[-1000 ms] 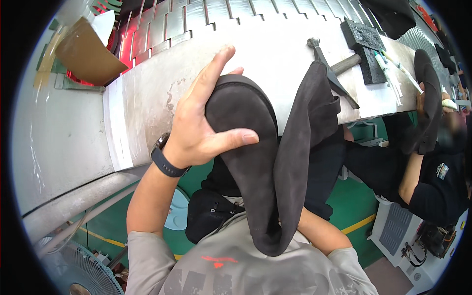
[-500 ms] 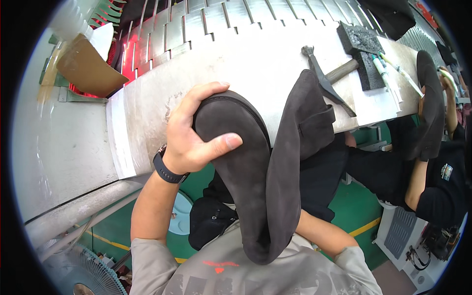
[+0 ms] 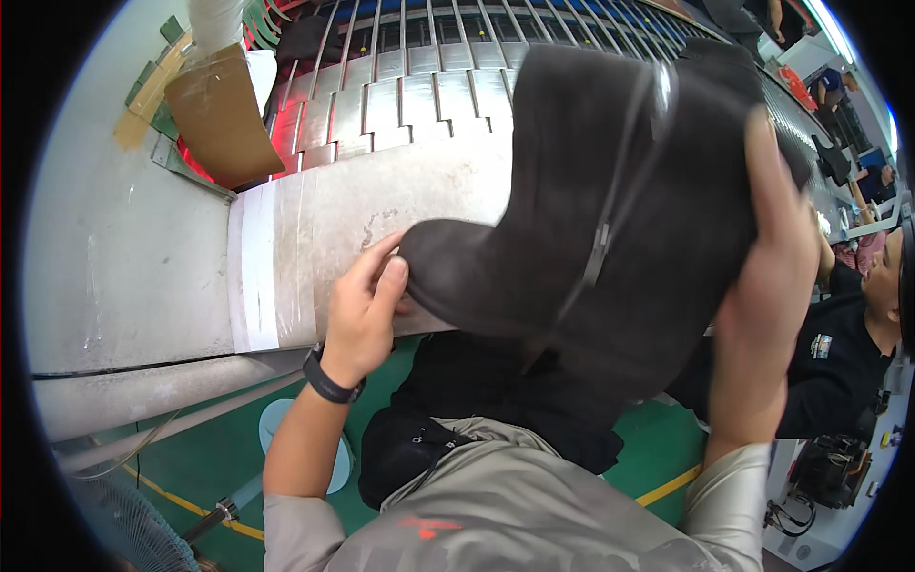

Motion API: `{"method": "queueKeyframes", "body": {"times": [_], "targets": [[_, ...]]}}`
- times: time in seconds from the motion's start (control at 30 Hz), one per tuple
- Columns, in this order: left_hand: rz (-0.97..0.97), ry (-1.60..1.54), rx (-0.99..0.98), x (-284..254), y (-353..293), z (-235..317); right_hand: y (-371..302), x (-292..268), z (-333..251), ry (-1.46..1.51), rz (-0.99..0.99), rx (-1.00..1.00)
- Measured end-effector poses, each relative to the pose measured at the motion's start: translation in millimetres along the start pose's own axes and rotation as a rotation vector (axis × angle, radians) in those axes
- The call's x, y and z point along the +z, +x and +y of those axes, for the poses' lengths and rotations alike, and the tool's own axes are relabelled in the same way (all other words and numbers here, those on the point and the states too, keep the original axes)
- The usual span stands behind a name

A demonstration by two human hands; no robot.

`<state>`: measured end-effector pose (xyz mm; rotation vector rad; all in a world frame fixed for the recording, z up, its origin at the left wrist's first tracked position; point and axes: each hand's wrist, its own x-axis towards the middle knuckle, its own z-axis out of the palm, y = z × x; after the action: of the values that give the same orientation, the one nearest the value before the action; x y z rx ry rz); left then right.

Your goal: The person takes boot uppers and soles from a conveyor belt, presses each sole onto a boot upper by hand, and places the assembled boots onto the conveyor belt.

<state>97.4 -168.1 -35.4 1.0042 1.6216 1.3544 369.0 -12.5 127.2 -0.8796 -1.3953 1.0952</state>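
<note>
A dark brown-black ankle boot (image 3: pixel 610 219) with a side zip is held up in front of me, its toe toward the left. The metal zip pull (image 3: pixel 598 253) hangs partway down the side. My left hand (image 3: pixel 367 305), with a dark watch on its wrist, pinches the toe between thumb and fingers. At the boot's right edge my right hand (image 3: pixel 777 229) grips it; this hand is smeared by motion and its fingers are mostly behind the boot.
Beyond the worn pale table edge (image 3: pixel 324 219) lies a metal slatted conveyor (image 3: pixel 410 105). A brown cardboard piece (image 3: pixel 224 119) stands at the far left. Close on my right sits another person in a black shirt (image 3: pixel 829 353). A fan (image 3: pixel 124 524) is at the lower left.
The boot has been lifted and turned, so its zipped side now faces me. My right hand has come up to its right edge. My left hand has shifted slightly down, staying at the toe.
</note>
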Motion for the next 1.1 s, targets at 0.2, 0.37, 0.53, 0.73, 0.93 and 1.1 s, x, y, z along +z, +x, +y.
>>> {"method": "queueKeyframes", "body": {"times": [0.2, 0.37, 0.53, 0.73, 0.93, 1.1], "targets": [[0.325, 0.757, 0.734, -5, -14, -44, 119, 117, -35, -0.112, 0.004, -0.157], [0.329, 0.867, 0.693, 0, -10, -47, 220, 146, 78, -0.185, 0.067, -0.149], [0.312, 0.893, 0.719, 2, -6, -42, 215, 124, 208, -0.55, 0.189, -0.118], [0.291, 0.927, 0.711, -3, -7, -44, 187, 107, 201, -0.672, -0.032, 0.112], [0.277, 0.918, 0.676, -1, -4, -37, 71, 66, 192, -0.292, -0.25, -0.004], [0.311, 0.793, 0.479, 8, 0, -27, 7, 42, 204, -0.508, -0.386, -0.415]]}}
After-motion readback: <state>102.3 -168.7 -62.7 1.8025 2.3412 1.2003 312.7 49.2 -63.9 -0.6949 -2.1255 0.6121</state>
